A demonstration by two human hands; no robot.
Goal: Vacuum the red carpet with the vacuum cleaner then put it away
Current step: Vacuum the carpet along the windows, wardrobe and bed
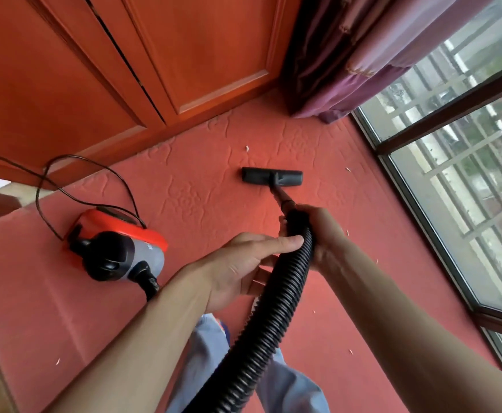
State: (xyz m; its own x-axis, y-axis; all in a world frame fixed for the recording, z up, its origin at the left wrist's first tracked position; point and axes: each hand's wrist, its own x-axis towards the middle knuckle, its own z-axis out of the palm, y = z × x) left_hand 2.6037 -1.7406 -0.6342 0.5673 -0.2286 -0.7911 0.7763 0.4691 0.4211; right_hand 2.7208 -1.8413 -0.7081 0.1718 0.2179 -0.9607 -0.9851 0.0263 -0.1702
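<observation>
Vacuum cleaner [118, 245]: the canister sits on the red carpet [184, 180], to the left of the floor nozzle [272, 176], nearer to me and well apart from it. I hold the ribbed hose [273, 317] with both hands just behind the nozzle's wand. My right hand [318, 231] is wrapped around the hose end, and my left hand [243, 263] grips it with the thumb on top. Pale flecks [247, 148] lie just beyond the nozzle and off to its right. Hazard 1: the power cord [74, 186] loops loosely left of the nozzle, so a long forward stroke could draw the hose taut and drag or tip the canister. Hazard 2: the curtain [348, 70] hem lies beyond and right of the nozzle, where suction could catch the fabric. Hazard 3: scattered flecks could be missed if strokes do not overlap.
</observation>
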